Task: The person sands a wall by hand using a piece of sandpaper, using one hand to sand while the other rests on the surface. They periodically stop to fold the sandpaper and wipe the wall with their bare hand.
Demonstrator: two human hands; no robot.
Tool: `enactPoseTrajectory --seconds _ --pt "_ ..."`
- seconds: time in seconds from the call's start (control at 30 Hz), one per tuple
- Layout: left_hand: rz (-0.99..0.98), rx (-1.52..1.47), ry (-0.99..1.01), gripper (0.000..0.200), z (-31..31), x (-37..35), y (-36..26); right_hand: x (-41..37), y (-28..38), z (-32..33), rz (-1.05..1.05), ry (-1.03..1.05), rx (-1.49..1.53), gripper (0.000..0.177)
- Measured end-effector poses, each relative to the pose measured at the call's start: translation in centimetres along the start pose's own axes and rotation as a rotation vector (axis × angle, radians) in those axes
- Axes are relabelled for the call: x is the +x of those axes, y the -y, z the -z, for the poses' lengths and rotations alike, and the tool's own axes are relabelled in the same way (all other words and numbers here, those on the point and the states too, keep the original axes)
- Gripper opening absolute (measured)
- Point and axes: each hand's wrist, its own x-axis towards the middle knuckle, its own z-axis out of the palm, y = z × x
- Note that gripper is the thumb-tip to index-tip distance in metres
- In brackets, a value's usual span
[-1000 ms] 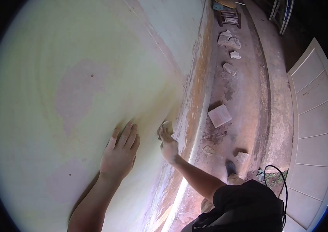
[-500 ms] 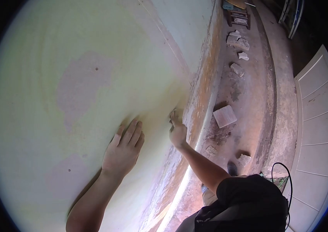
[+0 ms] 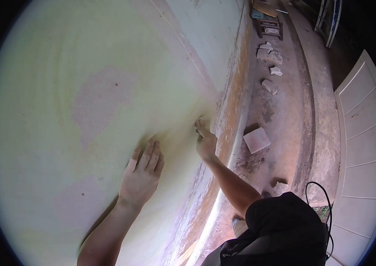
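My left hand (image 3: pixel 141 174) lies flat on the pale green painted wall (image 3: pixel 108 146), its fingers stretched out. Close to the wall's peeling lower strip (image 3: pixel 229 142), my right hand (image 3: pixel 206 144) presses against the surface with its fingers bent together. Something small and dark-edged shows at those fingertips, but I cannot make out what it is. Pinkish patches (image 3: pixel 101 97) mark the wall, one with a small hole in it.
Along the floor (image 3: pixel 285 115) beside the wall lie a square tile piece (image 3: pixel 257 140) and several broken chunks (image 3: pixel 269 55). A small wooden stool or rack (image 3: pixel 270 29) stands farther off. At the right is a white panelled door (image 3: pixel 361 133); a black cable (image 3: pixel 325 190) loops near my body.
My right hand has slid a little up the picture along the wall. The left hand stays flat in nearly the same spot. The view has shifted slightly.
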Motion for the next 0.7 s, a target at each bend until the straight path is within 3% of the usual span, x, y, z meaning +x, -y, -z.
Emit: enactPoseTrajectory --seconds 0.07,0.17,0.27,0.3,0.33,0.37,0.43,0.5,0.57,0.6,0.67,0.7 --pt "0.018 -0.008 -0.008 0.045 0.0 -0.1 -0.1 -1.8 6.2 0.0 0.419 -0.195 0.020 0.065" --pt "0.041 -0.015 -0.013 0.044 0.1 0.2 -0.2 -5.9 9.4 0.9 0.547 -0.109 -0.110 0.054" --pt "0.031 0.041 -0.003 0.043 0.0 0.6 -0.2 -5.5 1.6 -0.7 0.398 -0.051 -0.026 0.052" --pt "0.032 0.048 -0.002 0.043 -0.1 0.7 -0.1 -2.9 0.0 -0.8 0.527 -0.271 -0.108 0.051" --pt "0.030 0.046 -0.009 0.042 -0.2 0.6 -0.2 -0.9 -1.4 -0.4 0.227 -0.147 -0.051 0.052" --pt "0.028 0.040 -0.019 0.042 -0.3 0.5 -0.3 1.8 -1.4 0.4 0.150 -0.134 -0.279 0.038" --pt "0.035 0.035 -0.017 0.042 -0.3 0.5 -0.6 3.8 2.0 1.1 -0.049 -0.054 -0.037 0.043" --pt "0.051 0.035 -0.021 0.041 -0.3 0.9 -0.4 0.8 5.5 -0.4 0.398 -0.240 0.003 0.041" --pt "0.041 -0.012 -0.027 0.040 -0.2 0.8 -0.3 -4.3 10.0 1.0 0.550 -0.168 -0.114 0.038" --pt "0.055 -0.012 -0.023 0.040 -0.1 0.8 -0.3 -5.6 8.7 0.7 0.559 -0.157 -0.112 0.038" --pt "0.059 0.004 -0.030 0.040 0.2 0.8 -0.1 -6.7 4.3 -0.4 0.591 -0.137 -0.175 0.058" --pt "0.066 0.020 -0.035 0.040 0.0 1.1 0.2 -5.6 2.1 -0.6 0.467 -0.137 -0.144 0.041"
